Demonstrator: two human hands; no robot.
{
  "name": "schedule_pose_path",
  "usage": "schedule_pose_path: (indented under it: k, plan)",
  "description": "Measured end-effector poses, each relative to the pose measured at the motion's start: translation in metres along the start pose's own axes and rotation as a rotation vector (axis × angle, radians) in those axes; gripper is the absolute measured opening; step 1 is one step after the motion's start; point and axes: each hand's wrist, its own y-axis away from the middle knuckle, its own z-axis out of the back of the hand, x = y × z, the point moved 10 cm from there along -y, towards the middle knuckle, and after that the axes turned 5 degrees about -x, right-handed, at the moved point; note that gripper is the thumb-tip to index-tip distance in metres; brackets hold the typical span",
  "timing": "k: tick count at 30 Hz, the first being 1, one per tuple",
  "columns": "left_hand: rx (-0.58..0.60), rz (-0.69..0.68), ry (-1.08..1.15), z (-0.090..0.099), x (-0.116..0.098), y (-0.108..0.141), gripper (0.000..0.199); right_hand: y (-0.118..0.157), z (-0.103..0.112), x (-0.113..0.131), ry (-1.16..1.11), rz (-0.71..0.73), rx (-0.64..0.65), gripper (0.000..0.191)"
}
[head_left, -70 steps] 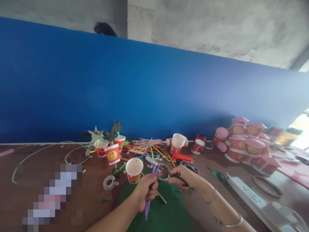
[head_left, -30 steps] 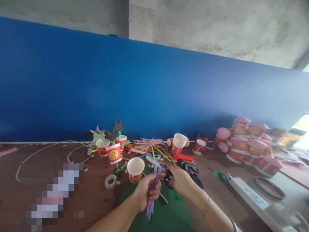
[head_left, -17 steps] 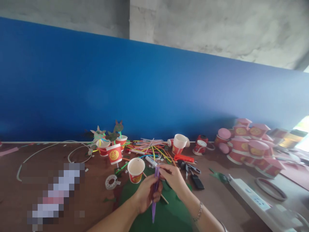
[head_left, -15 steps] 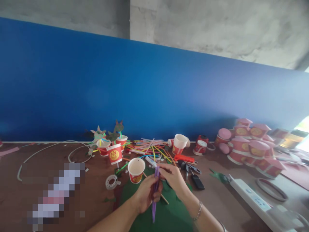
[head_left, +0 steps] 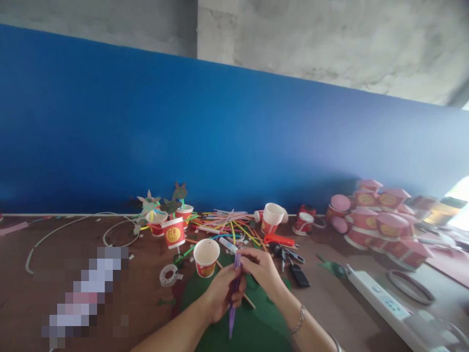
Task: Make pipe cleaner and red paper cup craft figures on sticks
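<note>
My left hand [head_left: 224,292] is wrapped round the middle of a slim purple pen-like thing [head_left: 232,319]. It stands nearly upright, its pointed lower end over a sheet of green paper [head_left: 269,325]. At the upper end, my right hand [head_left: 258,267] is closed in a pinch, thumb and forefinger on the purple thing. What kind of thing it is I cannot make out for sure. Just left of my hands is a red and white paper cup [head_left: 206,255]. A white glue tube [head_left: 227,244] lies just beyond them, and a thin wooden stick [head_left: 249,300] lies on the green paper.
Coloured straws [head_left: 223,222] lie heaped at the back. Cups with paper animal heads [head_left: 173,232] stand left of them. A tape roll [head_left: 168,275], orange cutter [head_left: 279,240], keys with a black fob [head_left: 299,275], power strip [head_left: 381,296] and stacked pink-topped cups [head_left: 392,225] surround the work area.
The purple thing's lower tip has swung slightly left. Both hands keep their hold at nearly the same place.
</note>
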Motion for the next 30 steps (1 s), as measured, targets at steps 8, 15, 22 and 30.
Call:
schedule_pose_path:
  k: [8, 15, 22, 30]
  plan:
    - [0.018, -0.015, -0.050, -0.004, -0.001, -0.001, 0.045, 0.001, -0.003, -0.008, -0.004, -0.108, -0.031, 0.043]
    - [-0.041, -0.096, -0.107, -0.003, -0.004, -0.004, 0.052, 0.002, -0.012, -0.019, -0.078, -0.223, -0.038, 0.049]
    - [-0.184, -0.112, -0.481, 0.006, -0.018, -0.007, 0.061, -0.001, -0.011, -0.047, -0.360, -0.423, -0.100, 0.040]
    - [-0.186, -0.103, -0.582, 0.002, -0.027, 0.003, 0.033, 0.001, -0.008, -0.041, -0.466, -0.368, -0.120, 0.038]
